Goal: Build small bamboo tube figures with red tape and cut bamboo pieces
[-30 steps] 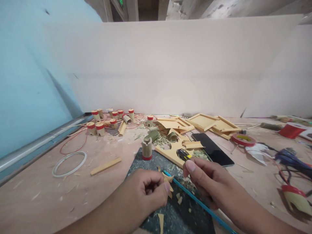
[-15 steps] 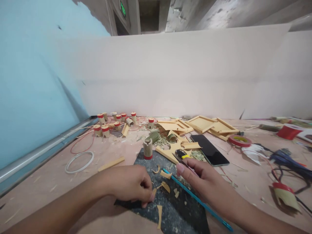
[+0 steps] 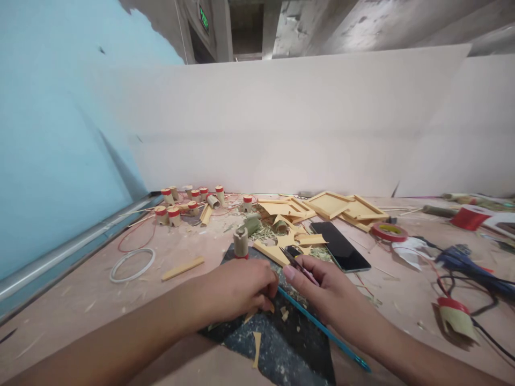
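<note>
My left hand point(image 3: 245, 287) is low over a dark speckled mat point(image 3: 298, 354), its fingers curled together. Tan wood scraps point(image 3: 270, 309) show at and under its fingertips; whether they are pinched is hidden. My right hand point(image 3: 325, 287) is closed around a slim dark pointed tool point(image 3: 300, 266) with a pinkish handle, its tip aimed up and left. A thin blue rod point(image 3: 322, 328) lies slantwise across the mat, between the hands and under the right one. Behind the left hand, a notched bamboo cup point(image 3: 241, 242) with a red band at its bottom stands upright.
Cut thin wood sheet point(image 3: 277, 252), shavings and a phone point(image 3: 340, 246) lie beyond the right hand. Several red-banded bamboo cups point(image 3: 174, 216) stand back left, near a white ring point(image 3: 132, 265). Tape point(image 3: 388, 232), cables point(image 3: 475, 271) and a red ribbon spool point(image 3: 470, 216) are at right.
My left hand has moved right and away from me, over scraps near the blue rod's far end. My right hand still holds the pointed tool. The view has shifted slightly.
</note>
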A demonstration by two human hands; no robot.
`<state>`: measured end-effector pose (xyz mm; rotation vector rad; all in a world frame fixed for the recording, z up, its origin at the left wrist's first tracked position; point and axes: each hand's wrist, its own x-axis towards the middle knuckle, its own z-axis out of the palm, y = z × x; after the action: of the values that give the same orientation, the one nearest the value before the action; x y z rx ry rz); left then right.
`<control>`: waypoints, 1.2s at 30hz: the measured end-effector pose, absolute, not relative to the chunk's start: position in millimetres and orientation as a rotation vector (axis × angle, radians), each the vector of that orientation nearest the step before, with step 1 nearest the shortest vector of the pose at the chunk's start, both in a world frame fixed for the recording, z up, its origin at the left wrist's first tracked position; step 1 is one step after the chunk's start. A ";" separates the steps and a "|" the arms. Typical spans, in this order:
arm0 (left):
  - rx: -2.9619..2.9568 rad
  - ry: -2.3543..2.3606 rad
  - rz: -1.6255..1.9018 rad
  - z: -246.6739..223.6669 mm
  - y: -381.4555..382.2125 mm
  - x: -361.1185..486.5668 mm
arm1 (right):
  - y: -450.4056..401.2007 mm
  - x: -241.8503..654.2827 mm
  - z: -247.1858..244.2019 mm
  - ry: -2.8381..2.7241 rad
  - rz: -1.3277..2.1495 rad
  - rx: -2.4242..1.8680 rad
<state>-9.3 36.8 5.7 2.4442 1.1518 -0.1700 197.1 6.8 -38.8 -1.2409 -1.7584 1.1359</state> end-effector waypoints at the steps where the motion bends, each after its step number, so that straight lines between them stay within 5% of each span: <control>1: 2.442 1.161 -0.190 3.3 36.4 -8.2 | 6.5 196.6 -38.5 -1.759 1.139 -1.240; 18: 2.292 1.218 -0.287 0.6 41.2 -0.4 | 4.7 194.5 -30.3 -1.752 1.156 -1.243; 36: 1.511 1.070 0.600 -6.6 29.7 -27.6 | 2.1 190.8 -30.2 -1.680 1.236 -1.236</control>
<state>-27.6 29.7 -6.6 1.5106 1.0703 0.6004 190.8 2.1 -30.2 -1.2361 -1.6796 1.2362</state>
